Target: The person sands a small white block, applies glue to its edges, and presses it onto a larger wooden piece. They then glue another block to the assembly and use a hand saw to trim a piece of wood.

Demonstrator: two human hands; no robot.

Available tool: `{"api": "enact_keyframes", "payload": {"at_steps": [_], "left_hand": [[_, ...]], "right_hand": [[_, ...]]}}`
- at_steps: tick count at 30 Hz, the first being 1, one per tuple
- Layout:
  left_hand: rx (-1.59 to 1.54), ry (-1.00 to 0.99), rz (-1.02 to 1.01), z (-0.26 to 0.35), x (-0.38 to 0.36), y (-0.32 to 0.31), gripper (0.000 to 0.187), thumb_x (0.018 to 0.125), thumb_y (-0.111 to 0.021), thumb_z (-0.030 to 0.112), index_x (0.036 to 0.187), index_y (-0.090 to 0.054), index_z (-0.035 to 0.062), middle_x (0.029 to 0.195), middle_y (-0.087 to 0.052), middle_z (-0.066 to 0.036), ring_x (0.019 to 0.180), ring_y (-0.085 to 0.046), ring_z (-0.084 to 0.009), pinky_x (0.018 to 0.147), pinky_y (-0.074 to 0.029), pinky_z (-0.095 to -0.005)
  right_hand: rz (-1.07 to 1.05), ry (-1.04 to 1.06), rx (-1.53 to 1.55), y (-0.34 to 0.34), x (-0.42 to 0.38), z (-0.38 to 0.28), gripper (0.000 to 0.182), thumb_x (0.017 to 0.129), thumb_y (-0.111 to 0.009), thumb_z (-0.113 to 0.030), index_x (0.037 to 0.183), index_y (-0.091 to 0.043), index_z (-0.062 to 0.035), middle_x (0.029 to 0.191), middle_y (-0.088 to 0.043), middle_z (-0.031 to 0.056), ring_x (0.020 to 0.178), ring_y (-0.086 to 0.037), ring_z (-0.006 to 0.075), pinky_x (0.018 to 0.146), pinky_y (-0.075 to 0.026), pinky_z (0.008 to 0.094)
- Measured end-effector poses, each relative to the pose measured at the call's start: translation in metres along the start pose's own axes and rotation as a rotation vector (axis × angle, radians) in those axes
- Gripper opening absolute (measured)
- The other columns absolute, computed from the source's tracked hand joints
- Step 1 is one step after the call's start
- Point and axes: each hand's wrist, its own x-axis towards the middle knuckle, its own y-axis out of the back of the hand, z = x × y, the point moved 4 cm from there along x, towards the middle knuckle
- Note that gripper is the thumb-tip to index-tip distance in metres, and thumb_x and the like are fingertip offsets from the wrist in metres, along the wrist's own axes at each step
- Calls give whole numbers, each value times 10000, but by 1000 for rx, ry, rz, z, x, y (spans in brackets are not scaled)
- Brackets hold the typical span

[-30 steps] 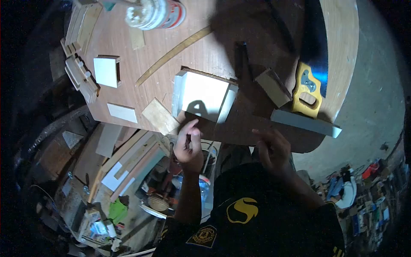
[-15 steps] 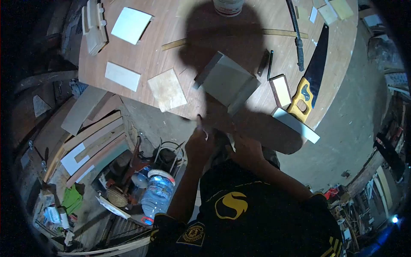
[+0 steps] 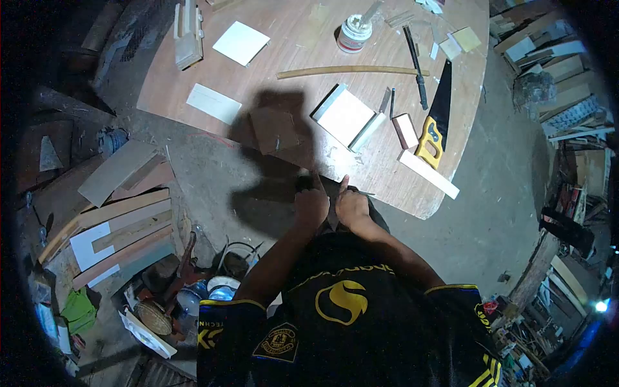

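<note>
Both hands are at the near edge of the wooden table (image 3: 380, 187), close together in front of my body. My left hand (image 3: 311, 204) has curled fingers with the index finger pointing forward, partly in shadow; what it holds, if anything, is hidden. My right hand (image 3: 353, 205) is likewise closed, its index finger stretched toward the table edge; a thin pale sliver shows beside it, too small to name. Just beyond lies a white board with raised side strips (image 3: 348, 117). Left of that, a thin square board (image 3: 275, 131) sits in my shadow.
A yellow-handled handsaw (image 3: 430, 147), a narrow white strip (image 3: 429, 174) and a small wood block (image 3: 405, 131) lie at the right. Behind are a long wooden strip (image 3: 348, 71) and a white tub (image 3: 354, 35). Stacked boards (image 3: 122, 238) stand on the floor at left.
My view has shifted, and my head's shadow has moved left off the white board. Both hands remain near the table edge, with the right index finger now pointing forward.
</note>
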Motion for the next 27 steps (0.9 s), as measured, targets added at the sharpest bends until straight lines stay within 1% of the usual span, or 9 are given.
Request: {"api": "enact_keyframes", "payload": {"at_steps": [3,6,9,12,14,22,24,26,27], "left_hand": [[19,-190,-121,-26,-1,-44,439,876,-564,381,1104,-621,10,861,-695,-165,814,-671,-354,741,-521,-469],[-178,-58,43,-95,37,-155,428,864,-543,447,960,-685,55,908,-680,-200,868,-653,-386,761,-511,-491],[-329,6,87,-112,-23,-80,492,840,-540,488,933,-683,26,945,-656,-250,915,-638,-396,792,-497,-497],[-501,-26,251,-190,9,-139,506,825,-567,477,937,-671,-5,939,-647,-265,908,-636,-395,799,-492,-490],[-492,19,244,-201,-12,-106,467,824,-593,439,943,-670,-6,937,-653,-257,911,-637,-393,802,-494,-484],[-705,6,457,-164,-32,-48,309,825,-659,268,995,-665,11,982,-681,-195,950,-651,-350,829,-506,-442],[-786,-111,527,-128,-30,-38,299,820,-682,253,1021,-654,33,976,-677,-176,937,-647,-339,853,-496,-435],[-331,-419,827,-106,12,-78,307,795,-717,212,1041,-642,44,969,-666,-160,948,-627,-342,880,-480,-430],[-485,-362,822,-81,3,-50,332,779,-729,201,1052,-633,39,981,-654,-162,960,-609,-346,881,-474,-427]], "right_hand": [[-62,-12,26,5,-4,-1,688,919,-442,-170,1435,-118,150,981,-675,196,848,-687,290,706,-550,389],[-6,10,35,-1,-1,3,740,893,-502,-205,1442,-136,131,994,-671,208,892,-678,312,762,-544,408],[18,22,56,-2,-9,11,734,867,-561,-274,1438,-243,62,1026,-668,208,957,-658,321,822,-527,422],[29,59,177,-7,-10,26,636,843,-605,-333,1379,-423,-43,1073,-658,202,1028,-628,333,892,-499,433],[17,94,263,-11,-15,35,571,833,-619,-354,1329,-510,-94,1099,-651,198,1060,-612,337,924,-483,435],[74,32,512,-24,-40,63,492,806,-648,-338,1224,-595,-84,1119,-639,220,1068,-600,376,963,-459,426],[91,9,472,-24,-38,73,482,803,-649,-325,1221,-598,-92,1089,-649,221,1044,-612,375,944,-470,422],[176,3,480,-34,-26,90,424,803,-646,-284,1191,-620,-115,968,-679,205,940,-656,350,870,-504,398],[170,1,474,-34,-25,98,424,803,-646,-284,1191,-620,-115,968,-679,205,940,-656,350,870,-504,398]]}}
